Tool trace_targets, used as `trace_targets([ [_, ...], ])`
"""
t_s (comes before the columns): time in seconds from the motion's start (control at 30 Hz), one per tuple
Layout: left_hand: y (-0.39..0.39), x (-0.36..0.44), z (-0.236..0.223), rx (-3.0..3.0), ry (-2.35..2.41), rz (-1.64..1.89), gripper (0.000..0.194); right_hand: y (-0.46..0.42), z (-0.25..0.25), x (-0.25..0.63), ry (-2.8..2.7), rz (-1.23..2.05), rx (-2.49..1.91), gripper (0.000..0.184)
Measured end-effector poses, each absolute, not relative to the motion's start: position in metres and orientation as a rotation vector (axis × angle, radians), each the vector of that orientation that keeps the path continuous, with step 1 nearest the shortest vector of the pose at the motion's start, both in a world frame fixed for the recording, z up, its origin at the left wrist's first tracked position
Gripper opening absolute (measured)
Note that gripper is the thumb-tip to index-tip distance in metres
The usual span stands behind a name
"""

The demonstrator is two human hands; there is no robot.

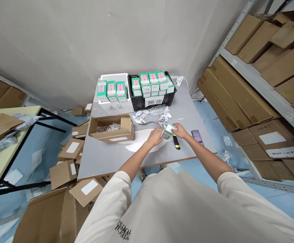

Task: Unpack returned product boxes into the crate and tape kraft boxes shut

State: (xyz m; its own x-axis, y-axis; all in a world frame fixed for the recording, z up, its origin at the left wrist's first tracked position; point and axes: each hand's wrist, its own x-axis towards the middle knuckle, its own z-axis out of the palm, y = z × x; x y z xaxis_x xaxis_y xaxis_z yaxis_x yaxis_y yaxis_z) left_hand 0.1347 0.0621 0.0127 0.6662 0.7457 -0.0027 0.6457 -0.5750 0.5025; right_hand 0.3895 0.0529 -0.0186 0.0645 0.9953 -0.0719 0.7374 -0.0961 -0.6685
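A small green, white and pink product box (167, 131) is held tilted just above the table, between my two hands. My left hand (155, 135) grips its left side, fingers closed against it. On its right upper side, my right hand (180, 130) has its fingers pressed to the white end. A yellow and black utility knife (176, 142) lies right below my right hand. Under my hands is a white sheet (143, 139). An open cardboard box (112, 130) with clear plastic wrap inside stands to the left of my left hand.
Similar product boxes fill a white bin (116, 107) and a black crate (139, 103) at the table's back. Crumpled paper (165, 115) lies before them. A phone (197, 137) rests at right. Shelves of cartons (240, 96) stand right; cartons (72, 148) pile up left.
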Motion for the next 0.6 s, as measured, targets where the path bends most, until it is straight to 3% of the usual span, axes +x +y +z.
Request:
trace_targets([
  [0.1, 0.059, 0.164, 0.006, 2.354, 1.129, 0.266, 0.07, 0.048, -0.022, 0.392, -1.607, 0.901, -1.9, 0.052],
  [0.23, 0.054, 0.184, -0.001, 2.274, 1.31, 0.241, 0.091, 0.045, -0.024, 0.382, -1.557, 1.031, -1.762, 0.037],
  [0.4, 0.041, 0.175, -0.011, 2.233, 1.495, 0.093, 0.087, 0.038, -0.039, 0.369, -1.568, 1.356, -1.542, 0.029],
  [0.6, 0.019, 0.133, -0.036, 2.213, 1.575, -0.131, 0.101, 0.026, -0.074, 0.369, -1.556, 1.285, -1.724, 0.02],
])
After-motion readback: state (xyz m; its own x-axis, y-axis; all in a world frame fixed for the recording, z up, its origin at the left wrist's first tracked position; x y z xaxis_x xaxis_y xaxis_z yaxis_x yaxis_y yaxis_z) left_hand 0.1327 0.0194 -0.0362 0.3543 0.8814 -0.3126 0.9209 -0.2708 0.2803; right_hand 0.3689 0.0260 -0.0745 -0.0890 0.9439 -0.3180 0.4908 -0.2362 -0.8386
